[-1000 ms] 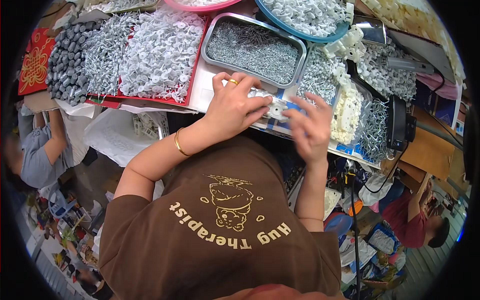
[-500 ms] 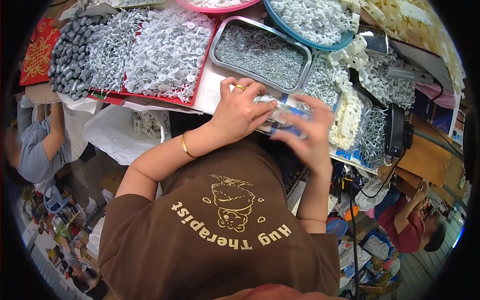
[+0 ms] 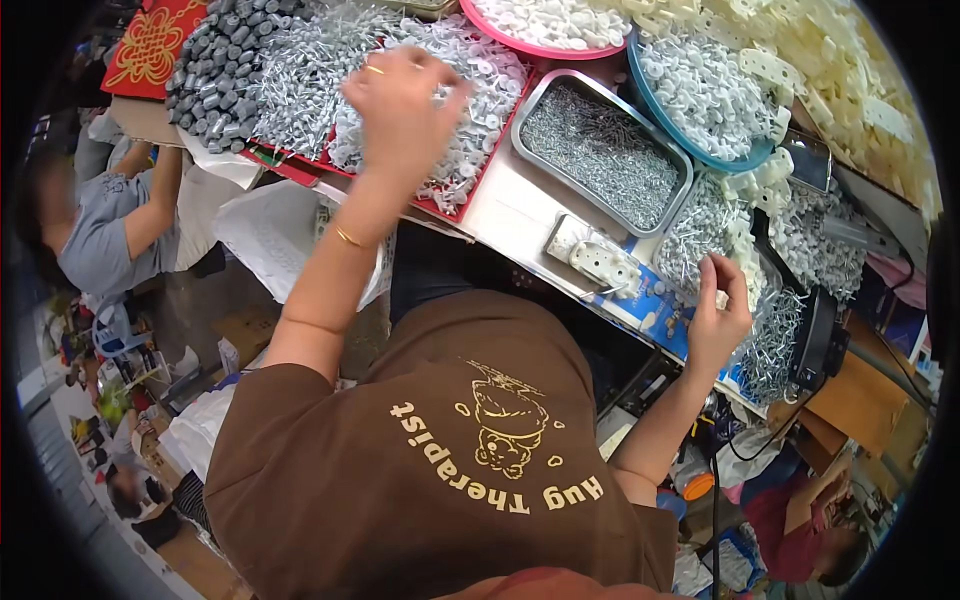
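My left hand [image 3: 405,115] is raised over a red tray [image 3: 468,205] heaped with white plastic disc-shaped pieces [image 3: 480,110]. Its fingers are bent and smeared by motion, so whether they hold anything is unclear. At the right, my right hand [image 3: 722,318] has its fingers drawn together beside small metal pins [image 3: 690,245] and cream plastic parts. Anything between those fingertips is too small to make out. Between my hands, on the table's near edge, lies a white plastic housing [image 3: 598,258] with oval openings, touched by neither hand.
A metal tray [image 3: 530,95] of small screws stands beyond the housing. Behind it are a pink basin [image 3: 560,48] and a blue basin [image 3: 640,50] of white parts. Grey cylinders [image 3: 220,75] and silver pins [image 3: 310,90] lie at far left. Co-workers sit on both sides.
My hands have parted from the housing, which now lies on the table. The left moved up and left over the white pieces; the right moved right toward the pins. The view has shifted.
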The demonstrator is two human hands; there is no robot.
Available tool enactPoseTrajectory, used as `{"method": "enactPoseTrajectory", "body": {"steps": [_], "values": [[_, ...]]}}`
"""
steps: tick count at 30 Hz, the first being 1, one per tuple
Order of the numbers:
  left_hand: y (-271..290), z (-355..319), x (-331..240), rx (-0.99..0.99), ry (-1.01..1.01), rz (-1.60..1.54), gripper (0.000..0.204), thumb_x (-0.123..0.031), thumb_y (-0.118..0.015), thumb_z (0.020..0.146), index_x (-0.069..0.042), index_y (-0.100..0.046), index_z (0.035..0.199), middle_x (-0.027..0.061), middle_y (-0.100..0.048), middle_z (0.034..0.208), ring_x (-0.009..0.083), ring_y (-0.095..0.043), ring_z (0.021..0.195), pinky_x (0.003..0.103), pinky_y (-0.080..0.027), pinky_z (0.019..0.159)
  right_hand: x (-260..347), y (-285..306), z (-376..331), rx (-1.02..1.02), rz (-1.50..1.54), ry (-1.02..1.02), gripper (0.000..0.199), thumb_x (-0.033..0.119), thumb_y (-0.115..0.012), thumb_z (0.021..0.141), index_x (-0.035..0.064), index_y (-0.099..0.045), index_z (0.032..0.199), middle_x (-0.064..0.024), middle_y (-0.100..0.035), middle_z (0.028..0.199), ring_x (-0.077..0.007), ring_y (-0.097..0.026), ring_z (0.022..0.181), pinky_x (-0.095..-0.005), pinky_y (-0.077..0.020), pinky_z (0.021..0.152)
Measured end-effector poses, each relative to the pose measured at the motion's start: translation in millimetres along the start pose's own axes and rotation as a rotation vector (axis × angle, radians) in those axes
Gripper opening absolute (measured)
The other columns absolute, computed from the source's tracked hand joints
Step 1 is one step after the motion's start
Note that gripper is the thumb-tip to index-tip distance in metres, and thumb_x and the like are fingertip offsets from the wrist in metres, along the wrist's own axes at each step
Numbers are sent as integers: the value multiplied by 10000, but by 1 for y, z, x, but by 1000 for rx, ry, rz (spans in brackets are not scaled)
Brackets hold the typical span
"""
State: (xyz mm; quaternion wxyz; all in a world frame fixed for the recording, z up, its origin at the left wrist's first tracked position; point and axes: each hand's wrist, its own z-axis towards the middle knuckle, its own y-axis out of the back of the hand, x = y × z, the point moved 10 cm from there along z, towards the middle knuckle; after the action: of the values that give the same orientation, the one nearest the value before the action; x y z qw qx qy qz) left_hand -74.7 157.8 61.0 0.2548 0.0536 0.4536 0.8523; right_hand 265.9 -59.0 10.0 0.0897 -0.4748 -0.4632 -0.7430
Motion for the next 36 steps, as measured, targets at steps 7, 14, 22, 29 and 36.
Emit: {"method": "enactPoseTrajectory", "body": {"steps": [7, 14, 22, 29, 36], "values": [[-28, 1, 56, 139, 55, 63, 77, -203, -708, 829, -131, -727, 850, 68, -672, 947, 278, -616, 946, 481, -351, 924, 78, -32, -23, 189, 62, 318, 96, -46, -648, 911, -6, -693, 986, -95, -668, 940, -169, -627, 866, -279, -484, 783], [-24, -14, 5, 208, 256, -888, 187, -18, -650, 880, -26, -726, 1050, 74, -748, 914, 136, -694, 819, 280, -540, 764, 59, -59, -36, 211, 62, 241, 121, -10, -766, 824, 11, -674, 901, -58, -681, 838, -139, -614, 700, -273, -494, 651], [-35, -60, -126, 502, -47, -1057, 208, -55, -764, 763, -62, -729, 969, 67, -702, 868, 209, -654, 828, 330, -528, 750, 88, -61, -44, 200, -97, 462, 152, -56, -746, 770, 18, -652, 863, -76, -663, 814, -227, -577, 661, -336, -472, 619], [-36, -82, -156, 420, -299, -818, 210, -159, -818, 705, -152, -740, 900, 34, -598, 1032, 236, -554, 1001, 437, -351, 925, 82, -64, -37, 371, -41, 373, 135, -28, -754, 794, 19, -723, 917, -85, -716, 877, -251, -637, 747, -339, -505, 684], [-50, -82, -151, 527, -214, -844, 124, -182, -800, 757, -192, -746, 868, -36, -622, 1002, 198, -552, 1030, 426, -287, 948, 71, -27, 84, -37, -75, 254, 173, 156, -769, 888, 10, -756, 980, -22, -707, 843, -75, -562, 698, -235, -467, 680]]}}
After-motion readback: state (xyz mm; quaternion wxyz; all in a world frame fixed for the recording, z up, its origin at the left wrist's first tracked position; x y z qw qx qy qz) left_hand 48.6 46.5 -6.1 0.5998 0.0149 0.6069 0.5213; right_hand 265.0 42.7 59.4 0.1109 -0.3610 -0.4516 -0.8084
